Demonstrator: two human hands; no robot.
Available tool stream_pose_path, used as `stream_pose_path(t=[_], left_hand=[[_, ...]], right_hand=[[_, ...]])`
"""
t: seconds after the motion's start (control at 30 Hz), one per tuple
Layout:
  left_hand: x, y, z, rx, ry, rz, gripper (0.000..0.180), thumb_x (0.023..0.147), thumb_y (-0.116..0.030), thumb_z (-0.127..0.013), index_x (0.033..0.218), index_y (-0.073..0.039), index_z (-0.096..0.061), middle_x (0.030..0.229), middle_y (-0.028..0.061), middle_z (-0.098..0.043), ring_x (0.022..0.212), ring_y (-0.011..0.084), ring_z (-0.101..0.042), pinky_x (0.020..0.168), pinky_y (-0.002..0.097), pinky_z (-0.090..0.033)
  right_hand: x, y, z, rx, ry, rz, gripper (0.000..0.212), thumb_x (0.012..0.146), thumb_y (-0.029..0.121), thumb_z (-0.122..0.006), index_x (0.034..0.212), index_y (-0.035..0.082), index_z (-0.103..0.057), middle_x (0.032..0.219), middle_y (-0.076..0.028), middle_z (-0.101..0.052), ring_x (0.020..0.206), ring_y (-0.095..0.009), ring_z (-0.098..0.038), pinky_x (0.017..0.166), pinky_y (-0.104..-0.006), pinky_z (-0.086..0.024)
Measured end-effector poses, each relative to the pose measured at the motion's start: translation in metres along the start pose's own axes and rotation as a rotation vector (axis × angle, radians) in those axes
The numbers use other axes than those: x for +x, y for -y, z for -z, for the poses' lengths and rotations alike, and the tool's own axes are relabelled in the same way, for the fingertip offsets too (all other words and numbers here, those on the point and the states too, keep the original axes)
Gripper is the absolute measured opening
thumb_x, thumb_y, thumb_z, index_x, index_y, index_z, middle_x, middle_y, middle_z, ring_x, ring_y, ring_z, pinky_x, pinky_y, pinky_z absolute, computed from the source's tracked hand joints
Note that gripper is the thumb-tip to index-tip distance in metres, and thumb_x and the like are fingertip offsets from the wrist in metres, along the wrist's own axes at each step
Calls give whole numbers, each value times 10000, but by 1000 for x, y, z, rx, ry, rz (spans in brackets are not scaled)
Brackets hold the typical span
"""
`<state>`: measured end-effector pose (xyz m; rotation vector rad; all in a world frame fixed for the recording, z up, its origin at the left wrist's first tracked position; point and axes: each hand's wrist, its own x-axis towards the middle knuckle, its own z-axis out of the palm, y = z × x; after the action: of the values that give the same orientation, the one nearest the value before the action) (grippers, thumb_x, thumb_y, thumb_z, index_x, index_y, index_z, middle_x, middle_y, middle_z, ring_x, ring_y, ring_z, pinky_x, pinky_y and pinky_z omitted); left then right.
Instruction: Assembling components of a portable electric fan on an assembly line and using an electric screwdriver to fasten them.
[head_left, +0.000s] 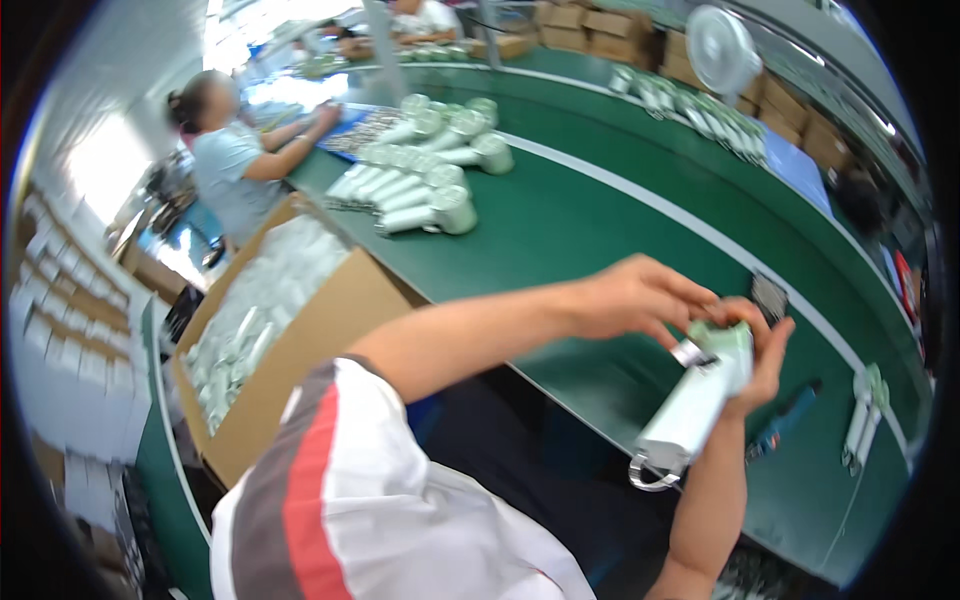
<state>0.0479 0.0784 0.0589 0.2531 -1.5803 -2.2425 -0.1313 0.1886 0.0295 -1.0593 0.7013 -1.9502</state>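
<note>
A white handheld device with a long handle, a pale green head and a metal loop at its lower end is held tilted above the green bench. My right hand is closed round its head from the right. From the left, my left hand reaches to the head, its fingers bent together there. A small shiny piece shows beneath those fingertips; whether they grip it is unclear. Just beyond my right hand lies a small dark tray of tiny parts. A blue powered screwdriver rests nearby on the bench.
Several similar white devices lie clustered at the back left of the bench. An open cardboard box of white parts stands at my left. More devices lie at the far right. A co-worker sits further along; a white fan stands behind.
</note>
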Motion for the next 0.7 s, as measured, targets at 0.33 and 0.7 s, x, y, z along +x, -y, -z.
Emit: stream_pose_path(t=[0.33, 0.7], left_hand=[[-4, 69, -59, 710, -306, -849, 817, 800, -138, -864, 1524, -70, -491, 1495, 189, -529, 1381, 364, -524, 1118, 430, -465], [-12, 39, -50, 971, -514, -822, 622, 736, -67, -889, 1299, 63, -658, 1220, 218, -675, 1092, 290, -703, 894, 354, -609]], right_hand=[[-11, 5, 2, 134, -258, -57, 695, 1115, 535, -265, 1038, -16, -680, 1031, -118, -656, 989, -230, -616, 914, -356, -494], [3, -11, -18, -142, -214, 87, 840, 1106, 587, -158, 1093, -57, -697, 1099, -182, -721, 1000, -266, -666, 951, -359, -502]])
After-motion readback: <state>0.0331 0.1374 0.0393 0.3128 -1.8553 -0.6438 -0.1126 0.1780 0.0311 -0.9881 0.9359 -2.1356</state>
